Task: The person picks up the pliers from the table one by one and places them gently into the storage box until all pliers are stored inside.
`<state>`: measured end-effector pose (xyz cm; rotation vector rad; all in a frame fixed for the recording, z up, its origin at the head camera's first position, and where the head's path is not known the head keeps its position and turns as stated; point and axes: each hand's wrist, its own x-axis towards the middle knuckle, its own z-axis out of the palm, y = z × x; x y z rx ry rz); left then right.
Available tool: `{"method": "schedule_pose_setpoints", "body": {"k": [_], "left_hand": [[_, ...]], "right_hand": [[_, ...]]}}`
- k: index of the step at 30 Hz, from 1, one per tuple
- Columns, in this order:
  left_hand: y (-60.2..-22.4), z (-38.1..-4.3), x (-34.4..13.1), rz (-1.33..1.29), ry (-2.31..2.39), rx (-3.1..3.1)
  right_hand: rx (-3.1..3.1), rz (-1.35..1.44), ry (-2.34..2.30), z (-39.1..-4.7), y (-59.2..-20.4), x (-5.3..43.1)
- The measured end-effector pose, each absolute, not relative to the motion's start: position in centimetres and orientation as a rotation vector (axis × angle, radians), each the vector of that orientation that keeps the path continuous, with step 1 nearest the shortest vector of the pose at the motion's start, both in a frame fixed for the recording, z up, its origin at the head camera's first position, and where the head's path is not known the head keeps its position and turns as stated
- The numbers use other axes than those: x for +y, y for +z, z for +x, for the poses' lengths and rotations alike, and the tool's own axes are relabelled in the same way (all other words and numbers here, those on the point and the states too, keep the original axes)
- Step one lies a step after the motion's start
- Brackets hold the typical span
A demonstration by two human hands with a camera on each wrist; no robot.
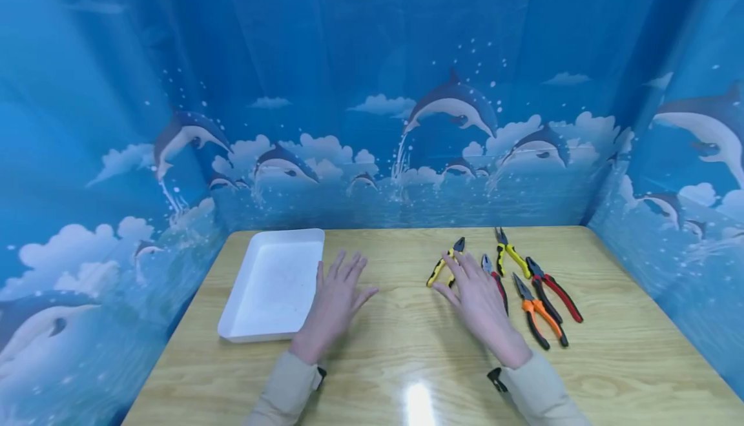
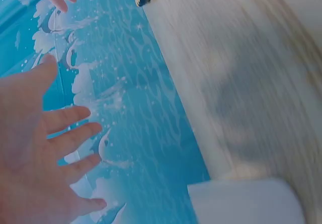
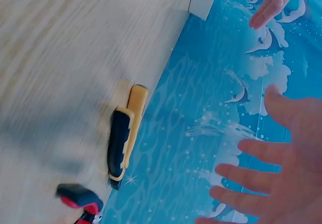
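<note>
My left hand point(image 1: 336, 300) hovers over the table beside the white tray point(image 1: 273, 284), fingers spread and nothing in them. My right hand point(image 1: 481, 303), also with fingers spread and holding nothing, is raised in front of the pliers. It partly covers yellow-and-black pliers point(image 1: 437, 272) and red-and-black pliers point(image 1: 487, 263) in the head view. In the right wrist view the yellow-and-black pliers point(image 3: 121, 138) lie on the table below that hand, with a red-and-black handle point(image 3: 79, 196) nearby. The left wrist view shows the open left palm point(image 2: 30, 148) above the tray's corner point(image 2: 246, 201).
Right of my right hand lie yellow pliers point(image 1: 511, 258) with slim jaws, larger red-and-black pliers point(image 1: 555, 290) and orange-and-black pliers point(image 1: 540, 313). A blue dolphin-print curtain point(image 1: 372, 90) encloses the wooden table point(image 1: 395, 348) at the back and sides.
</note>
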<state>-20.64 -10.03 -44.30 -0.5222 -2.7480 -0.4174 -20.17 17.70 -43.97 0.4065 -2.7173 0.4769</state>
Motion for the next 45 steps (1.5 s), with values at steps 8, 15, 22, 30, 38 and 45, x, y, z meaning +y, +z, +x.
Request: {"method": "schedule_pose_setpoints", "body": {"k": [8, 15, 22, 30, 38, 45], "left_hand": [[-43.5, -20.9, -12.9, -0.484, -0.421, -2.62], [-43.1, -20.6, -16.6, -0.433, -0.425, -2.568], [-43.0, -20.2, -20.6, -0.325, -0.408, -2.636], [-43.4, -18.9, -24.9, -0.229, -0.398, -2.708], [-44.6, -17.2, -28.9, -0.167, -0.417, -2.887], [-45.9, -16.4, -31.6, -0.093, -0.429, -2.968]], "right_hand": [[-2.631, 0.429, 0.488, -20.8, -42.9, 14.9], [-2.627, 0.496, 0.568, -20.7, -42.5, 11.5], [-2.635, 0.649, 0.612, -20.5, -43.2, 8.0], [-2.737, 0.884, 0.599, -20.6, -43.8, 4.4], [-2.741, 1.047, 0.397, -20.4, -44.4, 1.3], [-2.878, 1.07, 0.246, -20.1, -45.4, -1.0]]}}
